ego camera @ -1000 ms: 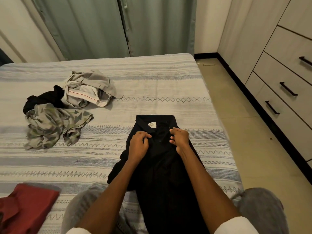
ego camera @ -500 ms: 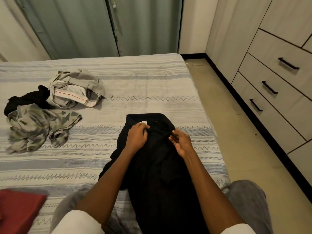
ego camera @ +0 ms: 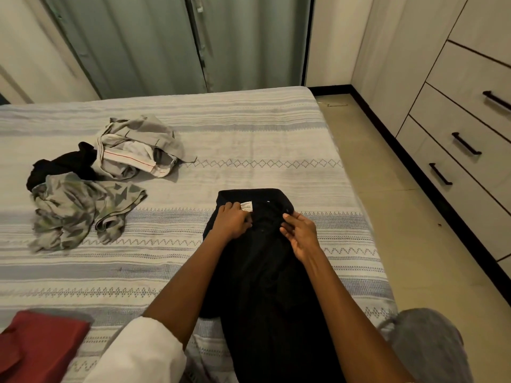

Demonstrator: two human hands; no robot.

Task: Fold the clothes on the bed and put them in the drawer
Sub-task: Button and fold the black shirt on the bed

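Note:
A black shirt (ego camera: pixel 265 277) lies lengthwise on the striped bed (ego camera: pixel 249 139), collar away from me, with a white label showing at the neck. My left hand (ego camera: pixel 231 221) grips the shirt's front just below the collar, left of the placket. My right hand (ego camera: pixel 301 233) pinches the fabric on the placket's right side, fingers curled inward. On the bed's left lie a crumpled grey garment (ego camera: pixel 138 146), a black garment (ego camera: pixel 59 165) and a camouflage-print garment (ego camera: pixel 74 210). Drawers (ego camera: pixel 464 150) with black handles line the wall on the right.
A folded red garment (ego camera: pixel 38 346) lies at the bed's near left corner. My knee in grey trousers (ego camera: pixel 425 338) rests at the bed's right edge. A strip of beige floor (ego camera: pixel 387 203) runs between bed and drawers. Green curtains (ego camera: pixel 171 42) hang behind the bed.
The camera has swung back a little to the left. My right hand has moved up toward the collar and closed its fingers on the fabric; my left hand stays near the label.

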